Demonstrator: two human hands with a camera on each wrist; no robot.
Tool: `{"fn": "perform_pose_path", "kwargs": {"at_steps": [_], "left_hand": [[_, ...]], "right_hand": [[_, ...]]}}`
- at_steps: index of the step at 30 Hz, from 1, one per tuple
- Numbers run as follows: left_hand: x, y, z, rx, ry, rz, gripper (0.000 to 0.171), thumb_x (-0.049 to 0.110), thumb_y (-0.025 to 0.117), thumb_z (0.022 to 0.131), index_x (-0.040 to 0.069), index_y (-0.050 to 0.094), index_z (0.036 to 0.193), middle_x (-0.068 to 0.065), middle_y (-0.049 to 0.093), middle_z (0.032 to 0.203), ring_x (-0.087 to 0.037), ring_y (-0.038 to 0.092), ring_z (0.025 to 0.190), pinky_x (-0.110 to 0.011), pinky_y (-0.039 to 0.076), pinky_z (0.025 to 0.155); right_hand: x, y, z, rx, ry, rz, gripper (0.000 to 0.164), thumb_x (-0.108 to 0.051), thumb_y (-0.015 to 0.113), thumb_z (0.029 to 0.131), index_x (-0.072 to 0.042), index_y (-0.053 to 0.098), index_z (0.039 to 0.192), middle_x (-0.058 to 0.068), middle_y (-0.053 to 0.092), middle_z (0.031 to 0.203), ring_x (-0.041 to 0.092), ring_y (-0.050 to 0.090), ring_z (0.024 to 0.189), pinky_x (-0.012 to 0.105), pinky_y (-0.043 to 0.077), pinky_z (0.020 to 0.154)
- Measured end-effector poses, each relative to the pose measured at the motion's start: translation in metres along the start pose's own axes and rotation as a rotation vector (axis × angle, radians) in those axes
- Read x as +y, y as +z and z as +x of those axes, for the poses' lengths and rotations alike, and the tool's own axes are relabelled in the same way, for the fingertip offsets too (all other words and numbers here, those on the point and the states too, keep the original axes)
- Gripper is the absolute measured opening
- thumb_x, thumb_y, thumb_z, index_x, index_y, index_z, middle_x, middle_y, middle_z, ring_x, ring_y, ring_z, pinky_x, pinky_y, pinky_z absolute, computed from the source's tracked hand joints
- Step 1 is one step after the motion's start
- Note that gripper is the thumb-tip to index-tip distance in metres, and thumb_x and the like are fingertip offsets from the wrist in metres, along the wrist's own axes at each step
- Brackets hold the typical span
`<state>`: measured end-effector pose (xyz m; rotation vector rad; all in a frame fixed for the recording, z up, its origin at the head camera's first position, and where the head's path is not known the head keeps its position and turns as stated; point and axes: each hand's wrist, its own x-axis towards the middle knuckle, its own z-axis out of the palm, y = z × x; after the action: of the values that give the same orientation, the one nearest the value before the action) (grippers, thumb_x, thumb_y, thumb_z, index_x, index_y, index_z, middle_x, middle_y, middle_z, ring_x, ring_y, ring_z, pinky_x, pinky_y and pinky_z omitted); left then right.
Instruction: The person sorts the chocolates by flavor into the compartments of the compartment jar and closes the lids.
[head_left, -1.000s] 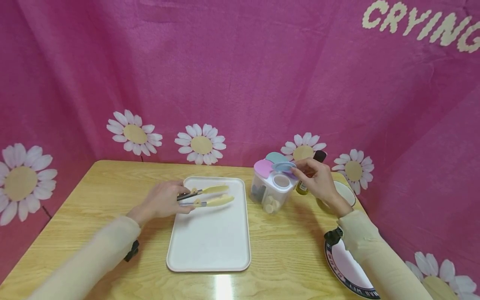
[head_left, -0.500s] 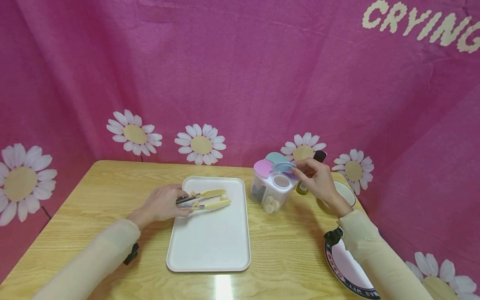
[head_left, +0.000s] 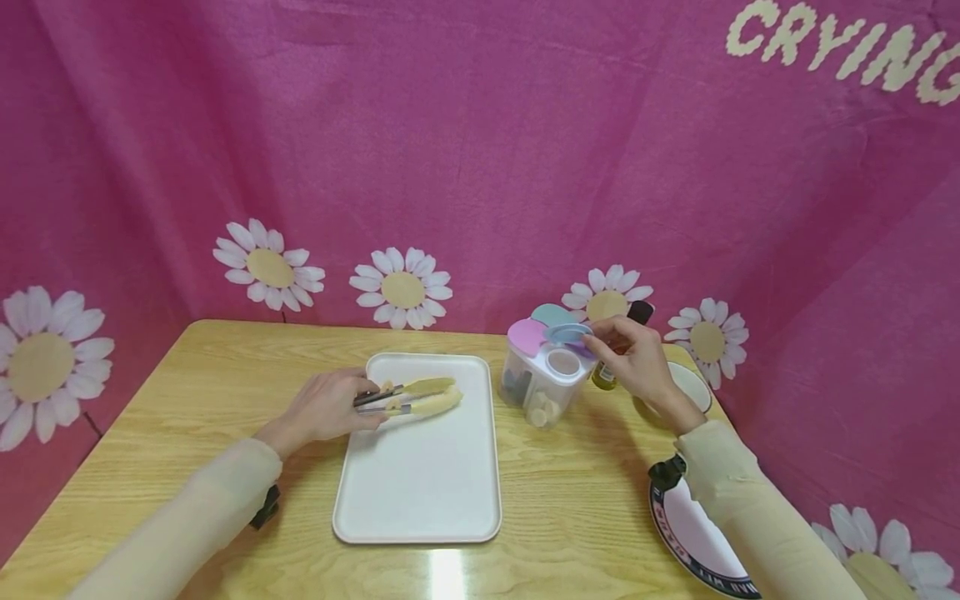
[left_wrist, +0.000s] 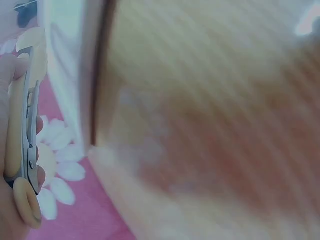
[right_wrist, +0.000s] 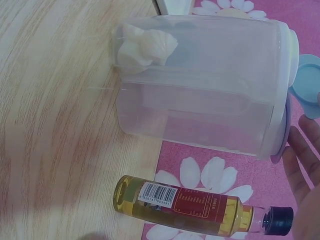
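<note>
My left hand (head_left: 326, 406) grips a pair of tongs (head_left: 408, 387) with pale yellow tips, low above the upper part of a white tray (head_left: 420, 492). A small pale lump seems to sit at the tips, but its kind cannot be made out. In the left wrist view the tongs (left_wrist: 27, 130) show only their handle side. My right hand (head_left: 633, 358) pinches the raised blue lid (head_left: 567, 333) of a clear, divided container (head_left: 543, 392). Pale chunks (right_wrist: 145, 47) lie in one compartment of it, and the round opening under the blue lid is uncovered.
Close behind the right hand stands an oil bottle (right_wrist: 180, 207) with a black cap. A white-topped bowl (head_left: 690, 385) is partly hidden by the right wrist. A dark-rimmed plate (head_left: 693, 533) sits under the right forearm. A pink curtain (head_left: 450, 167) hangs behind the table.
The tongs' tips have drawn closer together, and the left hand has shifted slightly. A pale lump showed between the tips half a second ago. The right hand holds the lid as before.
</note>
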<state>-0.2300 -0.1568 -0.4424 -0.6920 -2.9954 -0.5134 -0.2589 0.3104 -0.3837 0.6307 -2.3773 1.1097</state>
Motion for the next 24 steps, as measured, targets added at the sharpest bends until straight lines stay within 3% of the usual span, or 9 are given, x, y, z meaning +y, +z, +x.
{"fn": "perform_pose_path", "kwargs": {"at_steps": [8, 16, 24], "left_hand": [[0.025, -0.018, 0.009, 0.055, 0.027, -0.027, 0.048, 0.045, 0.086, 0.083, 0.013, 0.081, 0.118, -0.002, 0.069, 0.097, -0.014, 0.052, 0.076, -0.026, 0.039, 0.065], [0.048, -0.031, 0.014, 0.147, 0.125, -0.018, 0.048, 0.045, 0.086, 0.082, 0.014, 0.081, 0.117, -0.002, 0.072, 0.098, -0.011, 0.053, 0.075, -0.023, 0.042, 0.064], [0.074, -0.044, 0.025, 0.195, 0.227, -0.031, 0.047, 0.048, 0.085, 0.081, 0.015, 0.082, 0.115, 0.002, 0.069, 0.093, -0.009, 0.051, 0.073, -0.022, 0.039, 0.06]], "right_hand": [[-0.001, -0.001, 0.0, -0.006, 0.013, -0.007, 0.015, -0.006, 0.078, 0.093, -0.005, 0.076, 0.108, 0.015, 0.08, 0.094, -0.003, 0.066, 0.075, 0.012, 0.054, 0.069], [-0.002, -0.001, 0.0, -0.005, 0.008, -0.013, 0.014, -0.006, 0.078, 0.094, -0.004, 0.076, 0.108, 0.016, 0.08, 0.094, -0.004, 0.066, 0.076, 0.011, 0.054, 0.07], [-0.002, 0.0, 0.0, 0.0, 0.002, -0.011, 0.014, -0.005, 0.078, 0.093, -0.004, 0.076, 0.107, 0.015, 0.08, 0.093, -0.001, 0.067, 0.074, 0.012, 0.054, 0.069]]}}
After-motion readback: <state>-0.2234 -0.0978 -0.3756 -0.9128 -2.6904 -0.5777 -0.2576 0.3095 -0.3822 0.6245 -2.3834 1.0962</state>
